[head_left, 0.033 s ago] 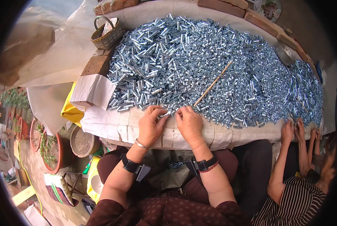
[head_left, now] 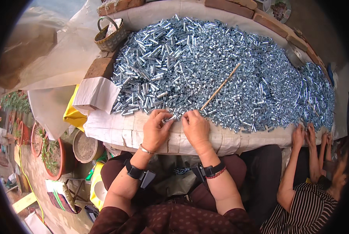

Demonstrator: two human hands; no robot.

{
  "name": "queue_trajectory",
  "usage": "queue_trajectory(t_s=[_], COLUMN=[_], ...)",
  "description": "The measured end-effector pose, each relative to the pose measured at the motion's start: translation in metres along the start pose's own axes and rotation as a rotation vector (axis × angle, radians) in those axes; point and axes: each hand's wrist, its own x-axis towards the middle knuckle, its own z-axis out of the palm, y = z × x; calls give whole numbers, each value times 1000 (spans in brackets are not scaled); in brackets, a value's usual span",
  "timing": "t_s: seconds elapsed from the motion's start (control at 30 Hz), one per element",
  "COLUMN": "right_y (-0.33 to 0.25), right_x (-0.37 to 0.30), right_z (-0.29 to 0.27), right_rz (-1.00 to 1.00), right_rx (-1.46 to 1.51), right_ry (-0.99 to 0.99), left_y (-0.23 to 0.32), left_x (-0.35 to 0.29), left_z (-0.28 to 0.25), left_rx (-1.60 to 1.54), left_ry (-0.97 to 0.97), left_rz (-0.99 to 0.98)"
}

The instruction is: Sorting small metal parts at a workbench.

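Observation:
A wide heap of small shiny metal tubes (head_left: 221,50) covers the cloth-topped table (head_left: 135,130). At its near edge my left hand (head_left: 156,128) pinches a metal tube (head_left: 173,117) between thumb and fingertips. Close by on the right, my right hand (head_left: 196,128) has its fingers curled and pressed together; whatever they hold is hidden behind the knuckles. The fingertips of both hands nearly meet. Just beyond my right hand, a thin wooden stick (head_left: 220,86) lies slantwise on the heap.
Bricks (head_left: 273,25) edge the table's far side, and a wicker basket (head_left: 111,38) stands at the far left. A metal bowl (head_left: 294,55) rests at the right of the heap. Other people's hands (head_left: 303,134) work along the right edge. Potted plants (head_left: 53,158) stand at left.

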Motion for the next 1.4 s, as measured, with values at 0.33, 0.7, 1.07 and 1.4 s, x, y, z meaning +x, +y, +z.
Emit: queue_trajectory(t_s=[0.33,0.7,1.07,1.4], right_y=[-17,-11,-9,-13], right_x=[2,-4,-7,-11], right_z=[-36,-38,-32,-23], right_rz=[291,450,561,416], right_rx=[1008,1281,1295,1163], right_ry=[-136,-287,-282,-280], left_y=[-3,2,0,-11], left_x=[-3,-5,-11,-9], left_z=[-13,-11,-5,-4], left_rx=[-737,-949,-788,-802], left_ry=[-240,-399,-347,-351], left_rz=[-361,-450,-346,-349])
